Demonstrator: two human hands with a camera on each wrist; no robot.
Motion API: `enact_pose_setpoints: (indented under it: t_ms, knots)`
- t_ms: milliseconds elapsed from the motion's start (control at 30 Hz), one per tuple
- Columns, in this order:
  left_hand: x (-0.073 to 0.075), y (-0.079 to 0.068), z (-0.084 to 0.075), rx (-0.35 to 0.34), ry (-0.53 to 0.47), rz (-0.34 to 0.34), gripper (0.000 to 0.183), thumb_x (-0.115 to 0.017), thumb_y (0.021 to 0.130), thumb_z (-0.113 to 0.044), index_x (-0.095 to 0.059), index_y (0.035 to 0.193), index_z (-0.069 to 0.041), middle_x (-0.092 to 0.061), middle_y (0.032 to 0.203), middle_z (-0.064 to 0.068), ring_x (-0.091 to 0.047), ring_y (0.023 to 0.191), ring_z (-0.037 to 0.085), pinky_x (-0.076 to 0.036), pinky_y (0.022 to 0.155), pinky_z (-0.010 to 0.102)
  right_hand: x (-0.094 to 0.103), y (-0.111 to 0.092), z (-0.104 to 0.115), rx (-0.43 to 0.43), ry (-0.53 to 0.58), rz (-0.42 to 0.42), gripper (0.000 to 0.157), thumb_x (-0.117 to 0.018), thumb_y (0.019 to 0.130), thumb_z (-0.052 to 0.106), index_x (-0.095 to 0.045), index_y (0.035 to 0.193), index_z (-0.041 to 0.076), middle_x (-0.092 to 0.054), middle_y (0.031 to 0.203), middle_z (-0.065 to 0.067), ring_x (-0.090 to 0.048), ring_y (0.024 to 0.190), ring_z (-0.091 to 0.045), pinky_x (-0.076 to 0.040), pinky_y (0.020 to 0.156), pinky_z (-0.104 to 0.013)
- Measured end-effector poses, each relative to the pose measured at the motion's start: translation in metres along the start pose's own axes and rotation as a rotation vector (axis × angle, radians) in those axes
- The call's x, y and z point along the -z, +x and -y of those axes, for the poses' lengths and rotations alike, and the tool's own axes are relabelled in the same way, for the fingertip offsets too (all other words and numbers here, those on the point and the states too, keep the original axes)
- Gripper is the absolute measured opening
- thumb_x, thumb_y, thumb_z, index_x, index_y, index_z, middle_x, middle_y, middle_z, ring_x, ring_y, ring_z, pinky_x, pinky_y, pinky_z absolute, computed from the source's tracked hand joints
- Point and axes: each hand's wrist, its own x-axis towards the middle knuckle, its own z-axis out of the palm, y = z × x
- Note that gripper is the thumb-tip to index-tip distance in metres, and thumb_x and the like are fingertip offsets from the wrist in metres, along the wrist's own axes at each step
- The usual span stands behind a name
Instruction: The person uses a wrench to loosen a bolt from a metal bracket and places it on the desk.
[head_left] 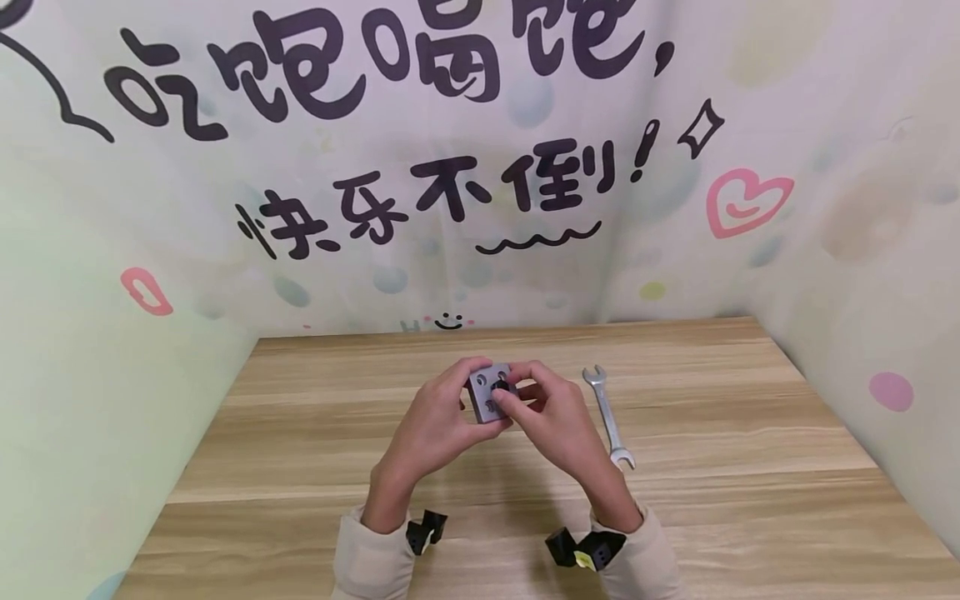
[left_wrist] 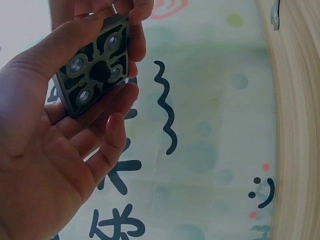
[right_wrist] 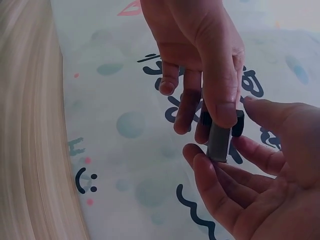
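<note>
A square grey plate (head_left: 480, 395) with round holes near its corners is held up over the table. My left hand (head_left: 438, 408) grips it by its edges, thumb along the near side. A black bolt (head_left: 499, 386) stands at the plate's middle, and my right hand (head_left: 553, 414) pinches it between thumb and forefinger. In the left wrist view the plate's ribbed back (left_wrist: 92, 62) shows, with a round black piece (left_wrist: 102, 73) at its centre. The right wrist view has the plate (right_wrist: 218, 145) edge-on, black parts sticking out on both sides.
An open-ended wrench (head_left: 607, 415) lies on the wooden table (head_left: 300, 467), to the right of my right hand. Printed cloth walls (head_left: 450, 275) stand behind the table and on both sides. Small black devices (head_left: 427, 531) are strapped at both wrists.
</note>
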Motion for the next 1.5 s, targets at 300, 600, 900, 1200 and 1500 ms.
enact_pose_setpoints:
  t_ms: [300, 600, 900, 1200, 1500]
  knots:
    - [-0.0020, 0.0013, -0.0013, -0.021, -0.002, 0.009, 0.064, -0.088, 0.075, -0.022, -0.057, 0.129, -0.009, -0.066, 0.111, 0.002, -0.054, 0.079, 0.010, -0.046, 0.061, 0.021, 0.0008, -0.0004, -0.0014, 0.041, -0.004, -0.034, 0.015, -0.074, 0.090, 0.015, -0.069, 0.104, 0.013, -0.070, 0.103, -0.005, -0.073, 0.086, -0.017, -0.058, 0.070, -0.027]
    - [-0.0021, 0.0023, -0.0024, -0.017, -0.006, 0.017, 0.063, -0.087, 0.076, -0.022, -0.056, 0.129, -0.008, -0.066, 0.111, 0.003, -0.056, 0.079, 0.013, -0.046, 0.061, 0.021, 0.0021, -0.0011, -0.0047, 0.082, -0.011, -0.041, 0.018, -0.074, 0.089, 0.012, -0.071, 0.107, 0.013, -0.071, 0.104, -0.007, -0.073, 0.087, -0.020, -0.058, 0.069, -0.027]
    - [-0.0014, 0.0017, -0.0014, 0.011, 0.002, 0.014, 0.064, -0.088, 0.075, -0.023, -0.057, 0.129, -0.009, -0.066, 0.113, 0.002, -0.055, 0.081, 0.010, -0.047, 0.064, 0.022, 0.0026, -0.0011, -0.0044, 0.089, -0.002, -0.011, 0.024, -0.073, 0.089, 0.009, -0.071, 0.113, 0.010, -0.070, 0.113, -0.010, -0.073, 0.093, -0.024, -0.057, 0.071, -0.026]
    - [-0.0011, 0.0007, -0.0008, 0.010, -0.005, 0.007, 0.064, -0.088, 0.075, -0.022, -0.057, 0.129, -0.009, -0.066, 0.112, 0.002, -0.055, 0.081, 0.010, -0.047, 0.063, 0.022, 0.0027, -0.0005, -0.0050, 0.108, 0.006, 0.000, 0.024, -0.074, 0.089, 0.008, -0.071, 0.113, 0.008, -0.070, 0.115, -0.011, -0.073, 0.092, -0.025, -0.058, 0.071, -0.027]
    - [-0.0008, -0.0003, -0.0008, 0.008, -0.003, -0.004, 0.066, -0.089, 0.074, -0.022, -0.057, 0.130, -0.008, -0.066, 0.114, 0.003, -0.055, 0.081, 0.010, -0.048, 0.064, 0.022, 0.0037, 0.0001, -0.0050, 0.136, 0.010, 0.026, 0.024, -0.073, 0.089, 0.008, -0.072, 0.113, 0.006, -0.069, 0.117, -0.011, -0.073, 0.091, -0.024, -0.058, 0.071, -0.024]
